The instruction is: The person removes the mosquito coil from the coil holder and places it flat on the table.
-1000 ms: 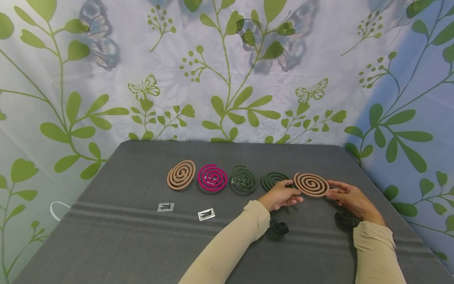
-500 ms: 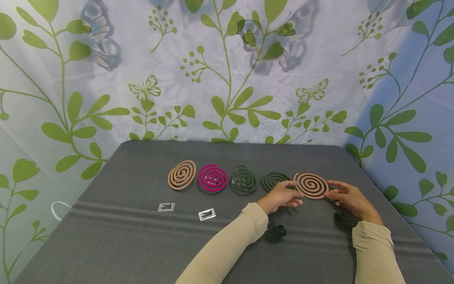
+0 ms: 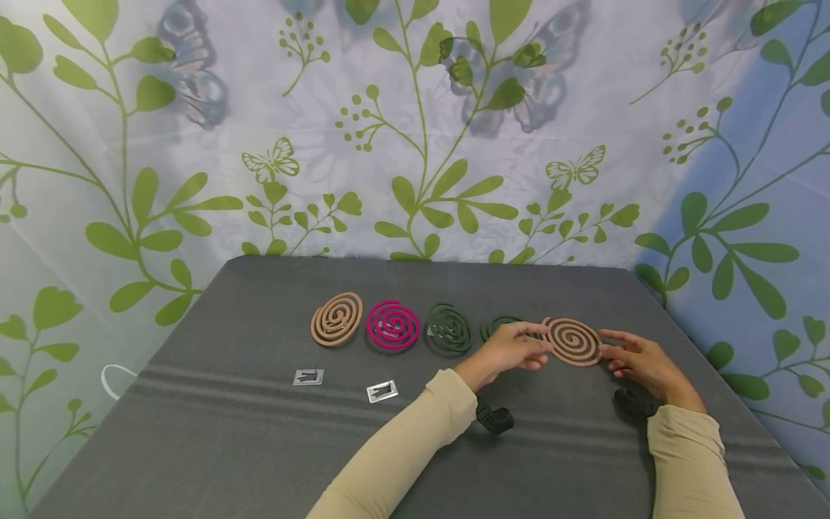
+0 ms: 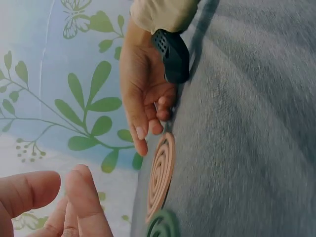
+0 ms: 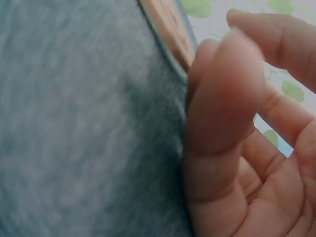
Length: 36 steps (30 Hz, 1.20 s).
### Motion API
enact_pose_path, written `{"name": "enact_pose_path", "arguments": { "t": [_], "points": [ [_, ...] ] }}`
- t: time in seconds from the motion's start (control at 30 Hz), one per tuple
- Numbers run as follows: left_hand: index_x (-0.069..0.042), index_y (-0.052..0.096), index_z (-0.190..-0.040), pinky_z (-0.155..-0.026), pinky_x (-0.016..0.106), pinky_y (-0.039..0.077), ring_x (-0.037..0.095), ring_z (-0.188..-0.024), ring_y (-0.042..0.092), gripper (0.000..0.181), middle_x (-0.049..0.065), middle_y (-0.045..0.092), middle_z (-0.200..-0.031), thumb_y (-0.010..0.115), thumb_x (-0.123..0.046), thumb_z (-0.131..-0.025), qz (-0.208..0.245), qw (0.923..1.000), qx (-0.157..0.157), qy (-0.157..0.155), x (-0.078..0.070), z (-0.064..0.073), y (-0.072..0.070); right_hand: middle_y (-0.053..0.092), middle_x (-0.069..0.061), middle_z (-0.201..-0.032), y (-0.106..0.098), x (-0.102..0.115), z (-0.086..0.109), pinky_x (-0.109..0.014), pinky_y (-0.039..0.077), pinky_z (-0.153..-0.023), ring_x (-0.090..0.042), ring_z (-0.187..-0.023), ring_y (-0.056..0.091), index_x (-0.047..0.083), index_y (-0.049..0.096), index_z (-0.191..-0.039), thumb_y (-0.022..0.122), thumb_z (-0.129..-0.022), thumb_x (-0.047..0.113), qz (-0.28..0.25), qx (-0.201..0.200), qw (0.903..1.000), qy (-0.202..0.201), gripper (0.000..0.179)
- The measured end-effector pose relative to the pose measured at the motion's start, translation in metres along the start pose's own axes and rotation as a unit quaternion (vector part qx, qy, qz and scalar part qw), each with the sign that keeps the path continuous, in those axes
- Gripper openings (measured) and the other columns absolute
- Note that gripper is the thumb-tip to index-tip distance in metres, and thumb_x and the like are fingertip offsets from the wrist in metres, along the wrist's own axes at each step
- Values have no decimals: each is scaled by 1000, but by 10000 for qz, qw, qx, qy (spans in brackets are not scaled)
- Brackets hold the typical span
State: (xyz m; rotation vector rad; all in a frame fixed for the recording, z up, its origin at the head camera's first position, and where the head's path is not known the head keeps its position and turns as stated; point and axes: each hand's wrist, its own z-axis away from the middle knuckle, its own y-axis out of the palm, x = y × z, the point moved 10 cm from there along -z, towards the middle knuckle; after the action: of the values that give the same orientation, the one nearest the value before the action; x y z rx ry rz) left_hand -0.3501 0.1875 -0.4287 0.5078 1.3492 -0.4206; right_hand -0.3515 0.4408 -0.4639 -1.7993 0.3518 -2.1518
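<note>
A tan mosquito coil lies flat on the grey cloth at the right end of a row of coils. My left hand is at its left side, over a dark green coil that it partly hides. In the left wrist view, thumb and fingers stand apart with nothing between them. At the tan coil's right edge is my right hand, its fingers loosely bent; the left wrist view shows these fingers just off the coil. The right wrist view catches only a strip of the tan coil.
Leftward in the row are another dark green coil, a pink coil and a tan coil, with bits of metal under them. Two small metal coil stands lie nearer the front. A patterned curtain hangs behind the table.
Both hands have let go of the right-hand tan coil, which rests on the cloth. My left hand has drawn slightly left, covering more of the green coil. The view has shifted slightly.
</note>
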Motion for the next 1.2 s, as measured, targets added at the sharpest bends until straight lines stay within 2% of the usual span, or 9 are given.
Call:
{"name": "enact_pose_path", "arguments": {
  "t": [0.17,0.3,0.43,0.53,0.7,0.8,0.97,1.13,1.2],
  "points": [
    [-4,65,-147,-94,38,62,35,-110,75,40,24,76,-117,69,-9,-107,-397,9990,-16,208,-8,7,-7,69,6,-97,4,11,1,-29,60,-71,-10,-79,66,-12,41,-159,66,-111,20,290,79,9995,-29,63],
    [-5,66,-147,-93,35,62,30,-110,75,39,19,76,-120,69,-11,-108,-992,9940,179,434,-13,14,-9,69,0,-101,11,23,2,-32,60,-72,-13,-82,66,-14,34,-160,65,-111,22,621,207,9976,-209,68],
    [-7,65,-148,-92,34,62,20,-107,74,40,9,76,-124,68,-13,-109,-1686,9826,449,637,-18,24,-9,70,-8,-107,19,37,2,-34,60,-73,-15,-85,67,-15,35,-160,64,-112,20,777,339,9953,-459,66],
    [-9,65,-149,-88,31,61,18,-105,74,40,8,76,-127,68,-15,-109,-2036,9744,559,777,-25,33,-10,71,-8,-109,25,47,2,-35,61,-73,-16,-86,69,-15,37,-159,64,-111,18,790,422,9937,-667,63],
    [-9,64,-150,-86,23,57,12,-109,74,41,9,76,-131,69,-14,-109,-2403,9631,689,1003,-37,48,-11,74,-2,-109,38,64,3,-34,63,-75,-16,-88,70,-5,52,-155,62,-111,10,562,670,9884,-1240,47],
    [-9,62,-151,-90,20,55,11,-116,72,42,9,75,-134,68,-14,-109,-2716,9518,871,1126,-43,57,-10,75,6,-115,44,74,4,-32,63,-76,-15,-92,72,5,59,-153,61,-111,8,461,789,9836,-1558,42],
    [-10,60,-154,-94,19,54,10,-119,70,46,10,73,-138,68,-16,-109,-3075,9364,1197,1197,-51,71,-12,73,13,-123,52,87,6,-31,63,-81,-11,-102,74,-1,57,-154,63,-111,8,503,751,9785,-1854,44],
    [-12,58,-155,-96,20,54,8,-117,70,48,9,73,-138,68,-15,-108,-3220,9289,1252,1335,-63,86,-23,73,8,-125,62,101,8,-26,61,-87,-1,-108,71,-7,56,-152,64,-110,7,483,742,9732,-2122,45],
    [-12,57,-156,-98,20,53,8,-116,70,49,8,73,-138,68,-14,-108,-3285,9255,1220,1436,-69,92,-30,74,1,-126,67,106,8,-23,60,-89,1,-109,70,-8,55,-152,64,-110,7,463,757,9712,-2211,45]
  ]
}}
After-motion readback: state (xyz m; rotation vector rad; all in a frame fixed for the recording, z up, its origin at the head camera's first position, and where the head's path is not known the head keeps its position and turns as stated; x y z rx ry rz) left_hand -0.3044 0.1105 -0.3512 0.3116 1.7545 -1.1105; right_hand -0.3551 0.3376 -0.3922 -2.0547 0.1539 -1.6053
